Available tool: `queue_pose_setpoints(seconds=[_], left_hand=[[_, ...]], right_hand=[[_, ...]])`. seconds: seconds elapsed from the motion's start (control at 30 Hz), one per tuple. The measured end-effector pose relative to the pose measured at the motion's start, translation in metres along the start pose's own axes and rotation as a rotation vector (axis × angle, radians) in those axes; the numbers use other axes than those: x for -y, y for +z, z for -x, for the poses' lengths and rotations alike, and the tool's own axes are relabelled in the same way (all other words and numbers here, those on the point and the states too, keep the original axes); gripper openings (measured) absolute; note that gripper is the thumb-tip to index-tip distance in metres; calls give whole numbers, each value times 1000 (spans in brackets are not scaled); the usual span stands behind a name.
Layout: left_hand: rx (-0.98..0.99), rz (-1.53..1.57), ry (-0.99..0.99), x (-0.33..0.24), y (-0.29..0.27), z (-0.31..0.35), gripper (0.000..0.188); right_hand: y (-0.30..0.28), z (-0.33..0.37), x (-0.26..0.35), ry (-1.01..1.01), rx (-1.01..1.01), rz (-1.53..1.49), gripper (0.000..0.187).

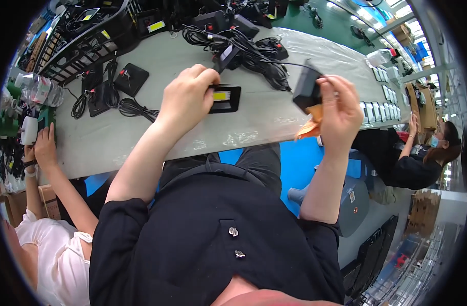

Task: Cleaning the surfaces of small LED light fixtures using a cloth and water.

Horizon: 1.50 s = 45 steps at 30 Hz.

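Observation:
On the table lies a flat black lamp (234, 98) with a bright yellow panel set in its face. My left hand (188, 95) is closed at its left edge, fingers curled and partly hiding it. Just past those fingertips a small black panel (226, 57) stands tilted beside a heap of cables. Raised over the table's near edge, my right hand (341, 109) grips a black box-shaped housing (307, 87) together with a crumpled orange cloth (310, 126). The housing is slightly blurred, and a cable passes behind its top.
Bundled black cables (261, 66) and more black units fill the table's far middle. A black plastic crate (90, 43) stands at far left, near black panels (132, 79) with cords. White-framed pieces (379, 112) line the right end. Co-workers sit on both sides.

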<state>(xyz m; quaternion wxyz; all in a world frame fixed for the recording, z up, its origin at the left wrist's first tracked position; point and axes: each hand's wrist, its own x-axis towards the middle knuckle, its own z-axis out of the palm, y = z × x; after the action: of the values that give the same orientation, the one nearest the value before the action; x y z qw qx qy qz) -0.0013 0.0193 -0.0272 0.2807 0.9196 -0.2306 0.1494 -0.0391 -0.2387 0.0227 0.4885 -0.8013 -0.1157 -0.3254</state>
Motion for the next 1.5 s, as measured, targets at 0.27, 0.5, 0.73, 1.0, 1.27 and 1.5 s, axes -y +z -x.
queue_pose_setpoints(seconds=[0.27,0.5,0.73,1.0,1.27,1.5], left_hand=[[-212,60,448,-61,-30,-27,62],[219,434,291,-80,-35,-60,66],[505,1055,176,-105,2,-31,97],[840,1813,-541,-88,30,-18,47],[790,1796,-499,-103,30,-9,45],[421,1529,-302,-123,26,-6,42]], right_hand=[[-24,-20,37,-210,115,65,11],[-63,-39,83,-197,37,21,13],[-36,-42,33,318,781,90,24],[-68,-1,17,439,120,-288,21],[-36,42,10,-64,-141,61,23],[-30,49,8,-387,-73,295,28]])
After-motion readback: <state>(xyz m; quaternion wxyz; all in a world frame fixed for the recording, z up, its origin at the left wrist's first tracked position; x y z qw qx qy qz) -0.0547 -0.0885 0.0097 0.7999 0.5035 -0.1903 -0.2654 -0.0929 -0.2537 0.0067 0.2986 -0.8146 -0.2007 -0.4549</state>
